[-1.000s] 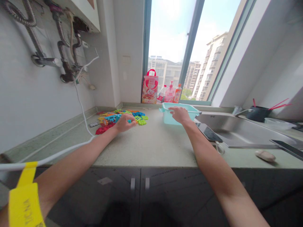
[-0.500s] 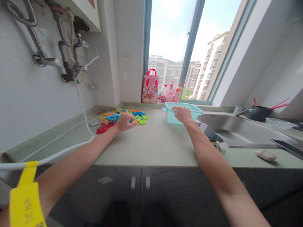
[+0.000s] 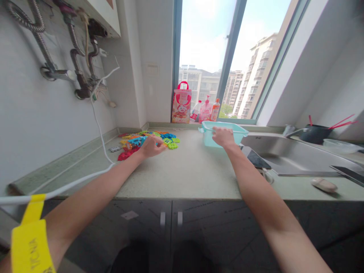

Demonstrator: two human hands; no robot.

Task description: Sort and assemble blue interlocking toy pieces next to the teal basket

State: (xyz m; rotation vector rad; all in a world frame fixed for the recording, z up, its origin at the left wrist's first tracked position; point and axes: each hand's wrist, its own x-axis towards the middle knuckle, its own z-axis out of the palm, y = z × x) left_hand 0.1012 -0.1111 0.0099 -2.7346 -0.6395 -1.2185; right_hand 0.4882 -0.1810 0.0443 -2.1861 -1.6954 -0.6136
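Observation:
My left hand (image 3: pixel 152 147) is at the right front of a pile of colourful plastic interlocking pieces (image 3: pixel 137 141). Its fingers are curled together, and anything inside them is hidden. Red, blue, orange and green pieces lie flat and overlapping around it; a few green ones (image 3: pixel 172 145) are just past the fingers. My right hand (image 3: pixel 223 136) is closed over the near rim of a light teal plastic tub (image 3: pixel 209 140), its fingertips hidden behind that rim. The tub stands upright on the counter, and its inside is mostly out of sight.
Right of the tub lies a dark phone-like device (image 3: pixel 256 157) beside the steel sink (image 3: pixel 287 168). A pale soap-like object (image 3: pixel 324 185) is at the front right. White cable (image 3: pixel 98 121) hangs at left. A pink package (image 3: pixel 181 106) and bottles (image 3: pixel 205 112) line the sill.
The view has shifted slightly, moving the tub and sink a little rightward in the picture. My right hand's fingers are more curled at the tub's rim. My left hand stays by the pile.

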